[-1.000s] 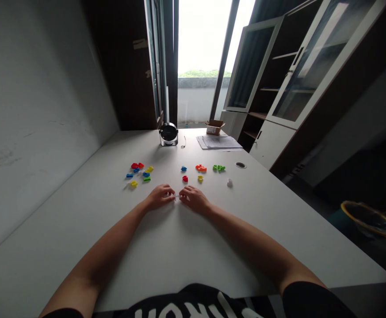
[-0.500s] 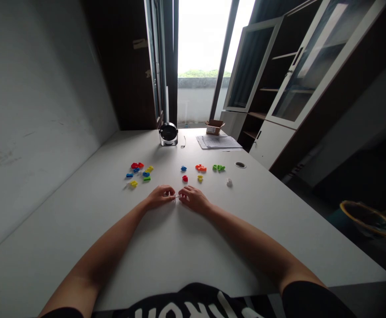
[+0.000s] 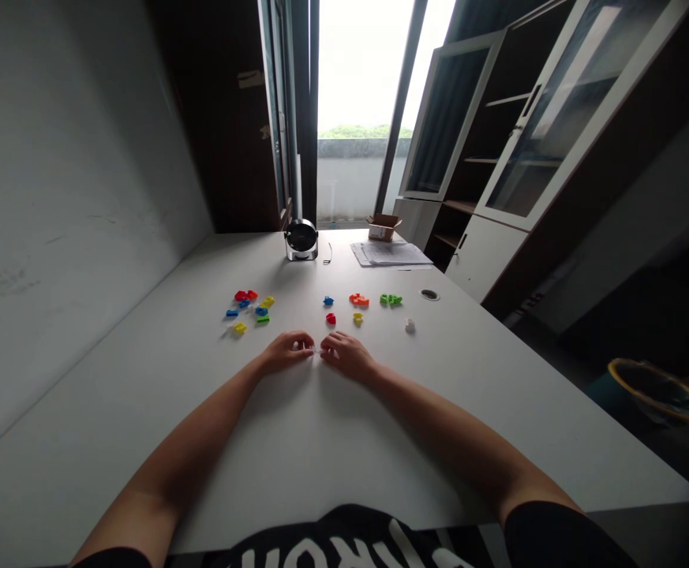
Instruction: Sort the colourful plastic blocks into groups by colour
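Note:
My left hand and my right hand face each other low over the white table. Between their fingertips sits a small white plastic piece, pinched from both sides; its exact kind is too small to make out. Just beyond my hands lie a red piece, a yellow piece and a blue piece. Orange pieces and green pieces are grouped farther right, with a lone white piece nearer. On the left spreads a mixed cluster with red pieces and a yellow piece.
The white table meets a wall on the left. Toward the back stand a round black device on a stand, papers and a small open cardboard box. A cable hole is near the right edge.
The fingers of my right hand have shifted very slightly to the right around the small white piece. Everything on the table stays where it was.

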`<move>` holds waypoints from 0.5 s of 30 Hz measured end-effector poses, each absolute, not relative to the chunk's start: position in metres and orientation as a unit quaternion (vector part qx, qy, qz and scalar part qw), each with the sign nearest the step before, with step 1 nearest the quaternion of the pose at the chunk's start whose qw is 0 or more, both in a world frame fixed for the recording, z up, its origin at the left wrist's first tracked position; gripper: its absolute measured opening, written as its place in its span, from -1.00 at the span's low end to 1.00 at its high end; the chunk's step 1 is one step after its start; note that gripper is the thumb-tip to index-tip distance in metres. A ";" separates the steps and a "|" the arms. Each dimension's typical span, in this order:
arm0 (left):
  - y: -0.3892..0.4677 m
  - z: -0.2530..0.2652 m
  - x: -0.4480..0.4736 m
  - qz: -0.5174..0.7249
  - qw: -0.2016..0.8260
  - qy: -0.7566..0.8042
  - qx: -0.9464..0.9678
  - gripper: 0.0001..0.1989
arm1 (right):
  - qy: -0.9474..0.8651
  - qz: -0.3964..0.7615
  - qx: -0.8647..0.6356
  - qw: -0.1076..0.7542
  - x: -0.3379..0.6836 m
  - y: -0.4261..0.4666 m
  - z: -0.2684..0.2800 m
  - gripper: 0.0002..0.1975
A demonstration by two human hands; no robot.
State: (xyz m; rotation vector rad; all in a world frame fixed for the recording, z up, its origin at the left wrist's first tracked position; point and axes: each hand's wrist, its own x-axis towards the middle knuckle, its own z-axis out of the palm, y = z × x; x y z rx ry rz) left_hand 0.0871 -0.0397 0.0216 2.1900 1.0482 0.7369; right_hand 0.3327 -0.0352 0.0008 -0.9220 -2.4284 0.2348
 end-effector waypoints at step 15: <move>-0.039 0.026 0.087 0.259 0.304 0.407 0.822 -0.69 | -0.887 0.114 -0.359 0.266 0.335 -0.042 0.002 -0.92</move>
